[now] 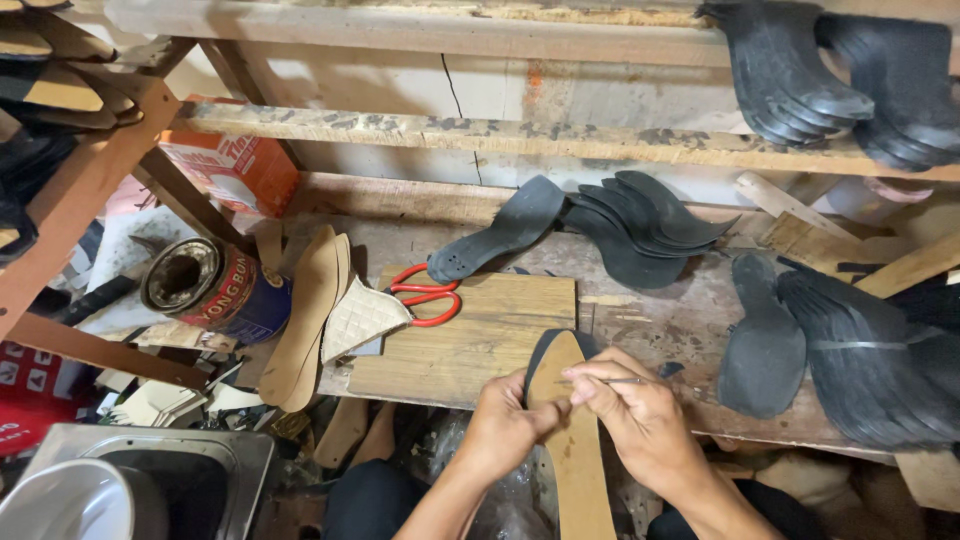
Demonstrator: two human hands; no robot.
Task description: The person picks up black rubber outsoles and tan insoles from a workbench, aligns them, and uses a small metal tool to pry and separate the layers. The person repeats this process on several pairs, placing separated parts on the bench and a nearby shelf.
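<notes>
Meanwhile, left hand (503,418) grips a tan insole (570,430) while right hand (630,405) pinches a thin metal tool (622,380), red scissors (425,295) lying well beyond the fingertips.

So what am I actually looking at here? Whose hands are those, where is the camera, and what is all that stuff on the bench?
There is no machine here: these are one person's two bare hands, filmed by a camera worn on their head, looking down at a cluttered wooden workbench.

The left hand steadies a tan shoe insole that lies over a black sole piece. The right hand pinches a thin metal tool against the insole's upper end.

On the bench lie a wooden board, red-handled scissors, a quilted cream piece, more tan insoles, a metal tin on its side and fans of black soles. More black soles sit on the shelf above.
</notes>
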